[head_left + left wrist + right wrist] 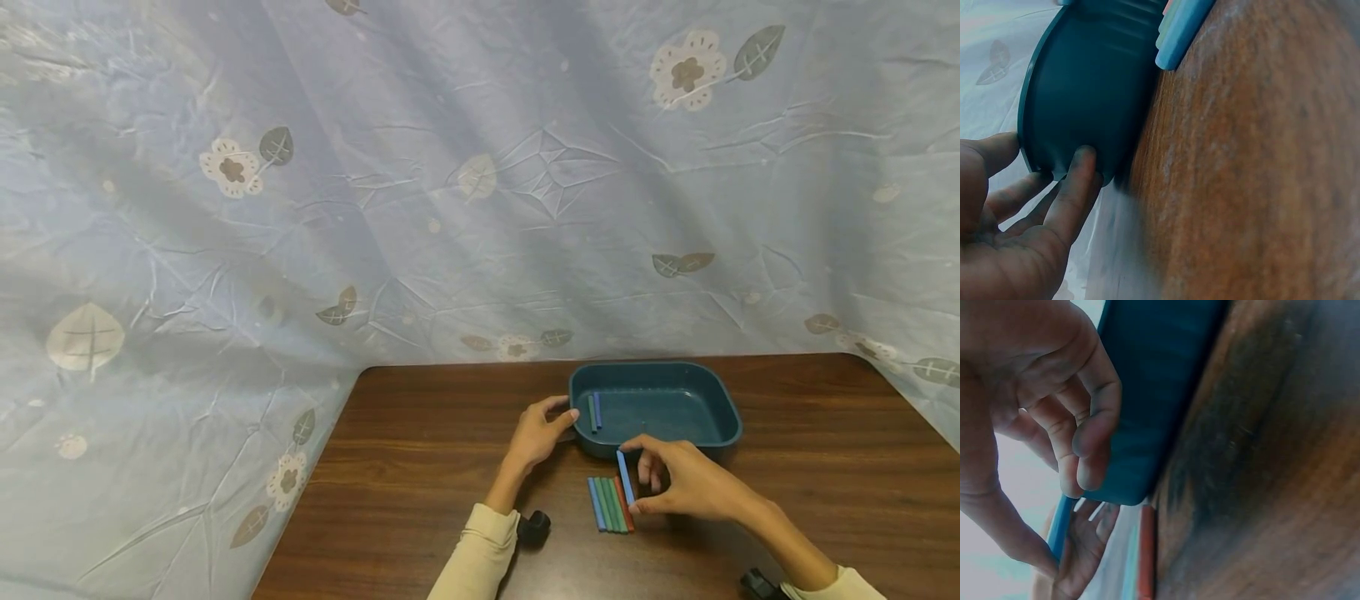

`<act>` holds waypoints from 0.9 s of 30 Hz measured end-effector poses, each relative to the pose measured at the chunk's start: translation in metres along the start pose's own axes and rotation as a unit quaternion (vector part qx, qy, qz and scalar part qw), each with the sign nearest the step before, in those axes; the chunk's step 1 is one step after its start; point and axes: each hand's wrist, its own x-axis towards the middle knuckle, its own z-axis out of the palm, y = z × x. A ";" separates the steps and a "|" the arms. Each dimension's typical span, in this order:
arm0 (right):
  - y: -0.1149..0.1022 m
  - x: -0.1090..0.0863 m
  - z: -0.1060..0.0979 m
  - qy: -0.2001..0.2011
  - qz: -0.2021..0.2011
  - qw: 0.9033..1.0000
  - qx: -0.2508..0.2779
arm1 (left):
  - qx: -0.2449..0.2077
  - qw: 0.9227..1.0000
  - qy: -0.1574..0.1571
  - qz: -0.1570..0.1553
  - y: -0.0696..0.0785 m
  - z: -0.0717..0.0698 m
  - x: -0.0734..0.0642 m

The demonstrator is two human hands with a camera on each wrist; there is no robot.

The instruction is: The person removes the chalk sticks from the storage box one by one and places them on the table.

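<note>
My right hand (693, 482) pinches a light blue chalk stick (626, 478) lengthwise between thumb and fingertips, above the right end of a row of sticks. That row, in front of the teal tub (731, 425), has a blue stick (597, 505) at left, green sticks (611, 505) in the middle and a red stick (624, 505) at right. My left hand (537, 433) grips the tub's left side, thumb at the rim and fingers against the outer wall (1066, 112). Inside the tub, near its left end, a green stick (592, 414) and a blue stick (597, 410) lie side by side.
The brown wooden table (420, 467) extends to both sides of the tub. Behind it hangs a pale flowered cloth (450, 250), close to the table's back edge. Black wrist mounts (534, 530) sit by both sleeves.
</note>
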 end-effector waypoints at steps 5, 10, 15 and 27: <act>0.005 -0.003 0.005 -0.009 0.006 1.000 0.000 | -0.004 1.000 0.000 0.000 0.001 0.000 0.000; 0.009 -0.005 0.008 -0.027 0.016 0.999 0.005 | -0.008 1.000 -0.002 -0.001 0.001 0.000 0.000; 0.012 -0.006 0.012 -0.042 0.025 0.999 0.007 | -0.008 1.000 -0.006 -0.001 0.001 0.000 0.000; 0.015 -0.008 0.018 -0.058 0.046 0.997 -0.003 | -0.067 0.998 -0.021 -0.008 -0.001 0.000 0.002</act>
